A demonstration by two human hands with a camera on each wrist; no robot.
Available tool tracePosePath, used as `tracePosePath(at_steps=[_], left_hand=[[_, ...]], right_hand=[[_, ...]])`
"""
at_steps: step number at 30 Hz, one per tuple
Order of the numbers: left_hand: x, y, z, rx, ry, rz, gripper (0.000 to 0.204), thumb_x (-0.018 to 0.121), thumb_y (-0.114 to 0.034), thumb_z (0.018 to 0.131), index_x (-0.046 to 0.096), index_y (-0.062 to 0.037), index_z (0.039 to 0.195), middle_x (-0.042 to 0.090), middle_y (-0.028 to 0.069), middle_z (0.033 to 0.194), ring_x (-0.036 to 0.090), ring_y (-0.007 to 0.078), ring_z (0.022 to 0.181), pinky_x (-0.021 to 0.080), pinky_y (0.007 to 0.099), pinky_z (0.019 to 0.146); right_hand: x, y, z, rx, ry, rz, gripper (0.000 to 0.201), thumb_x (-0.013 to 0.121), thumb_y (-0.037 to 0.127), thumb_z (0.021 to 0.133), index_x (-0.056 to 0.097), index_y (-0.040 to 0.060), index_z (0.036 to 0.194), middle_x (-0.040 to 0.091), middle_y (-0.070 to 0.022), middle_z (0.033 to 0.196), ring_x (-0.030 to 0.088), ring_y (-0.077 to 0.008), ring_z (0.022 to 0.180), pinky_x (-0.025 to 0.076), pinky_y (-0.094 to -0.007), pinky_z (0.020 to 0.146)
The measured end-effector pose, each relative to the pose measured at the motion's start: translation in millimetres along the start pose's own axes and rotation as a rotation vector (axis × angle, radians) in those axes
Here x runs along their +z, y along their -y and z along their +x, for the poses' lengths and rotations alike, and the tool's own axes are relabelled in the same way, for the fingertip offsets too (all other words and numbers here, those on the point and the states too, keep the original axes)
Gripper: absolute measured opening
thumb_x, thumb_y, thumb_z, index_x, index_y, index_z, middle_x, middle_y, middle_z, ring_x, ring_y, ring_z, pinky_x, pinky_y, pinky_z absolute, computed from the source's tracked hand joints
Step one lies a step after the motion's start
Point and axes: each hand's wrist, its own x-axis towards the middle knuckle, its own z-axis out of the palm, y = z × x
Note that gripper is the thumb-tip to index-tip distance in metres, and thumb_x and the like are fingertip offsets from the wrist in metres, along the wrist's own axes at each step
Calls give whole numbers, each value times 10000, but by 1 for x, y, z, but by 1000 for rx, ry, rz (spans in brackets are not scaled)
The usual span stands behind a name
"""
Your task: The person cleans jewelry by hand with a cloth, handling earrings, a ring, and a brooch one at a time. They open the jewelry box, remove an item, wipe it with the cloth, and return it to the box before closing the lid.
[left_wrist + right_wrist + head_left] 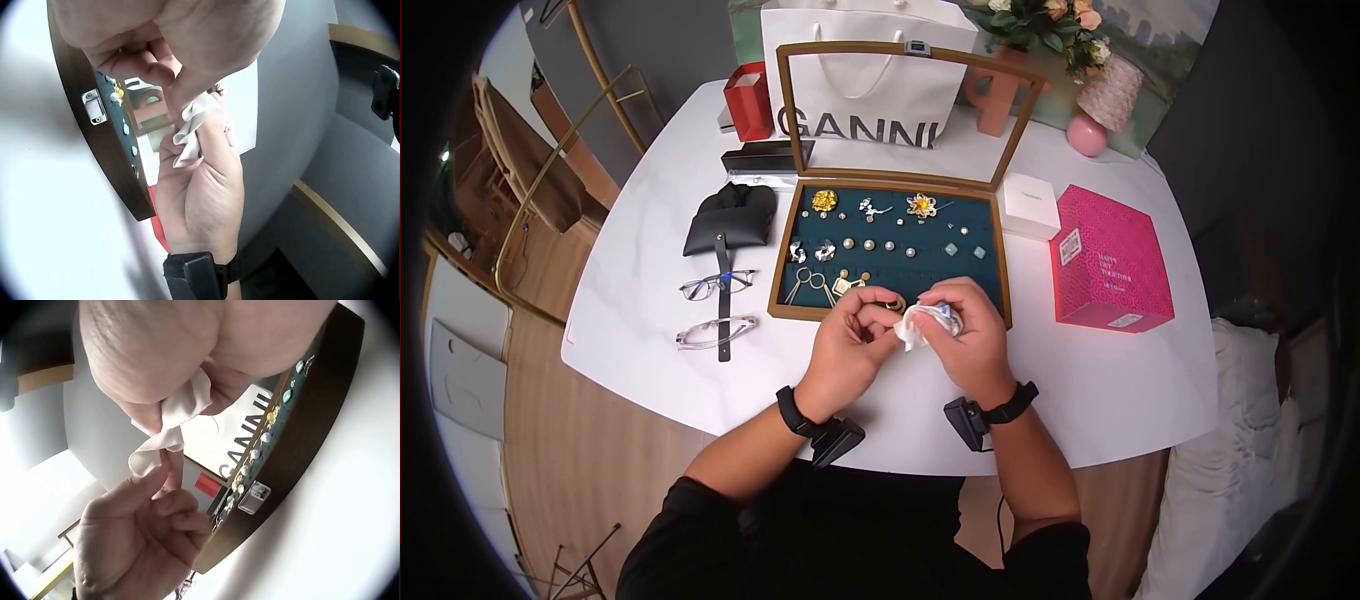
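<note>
Both hands meet over the front edge of an open wooden jewellery box (788, 300) with a dark green lining. My right hand (972, 340) grips a crumpled white cloth (187, 403), its thumb pressing the folds against the fingers. The left hand (850, 350) pinches at the cloth's free edge with thumb and index finger, its other fingers curled in. I cannot tell whether a small piece of jewellery is between the fingertips. Behind the hands, the lining carries a gold flower brooch (825, 201), a second flower brooch (921, 206), pearl studs and several other earrings.
Left of the box lie two pairs of glasses (718, 332) and a black pouch (730, 220). A pink box (1110, 262) and a white box (1030, 207) stand on the right. Behind the raised glass lid are a white paper bag (870, 25) and a small lamp (1088, 135).
</note>
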Motion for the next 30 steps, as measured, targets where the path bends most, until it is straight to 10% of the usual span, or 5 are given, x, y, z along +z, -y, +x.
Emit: tracePosePath(at_steps=[8, 14, 30], left_hand=[[-1, 5, 1, 19, -18, 30, 389, 755, 72, 1003, 547, 9, 1326, 773, 31, 1033, 620, 18, 839, 480, 176, 747], [-1, 5, 19, 96, -65, 137, 302, 749, 63, 1019, 606, 2, 1278, 785, 46, 1075, 725, 79, 1002, 563, 224, 894], [23, 2, 216, 229, 313, 1283, 166, 780, -101, 879, 840, -53, 1026, 820, 172, 948, 798, 343, 901, 618, 423, 830]], right_hand=[[-3, 7, 3, -130, 32, -104, 250, 845, -48, 891, 731, 17, 1104, 716, -129, 1075, 732, -261, 955, 587, -343, 849], [-19, -2, 11, -129, -334, -254, 186, 814, -51, 904, 729, 17, 1055, 712, -133, 1046, 726, -293, 942, 584, -366, 857], [-49, -25, 20, -17, -441, -83, 160, 809, 25, 945, 715, 24, 1075, 719, -112, 1034, 717, -263, 942, 570, -350, 854]])
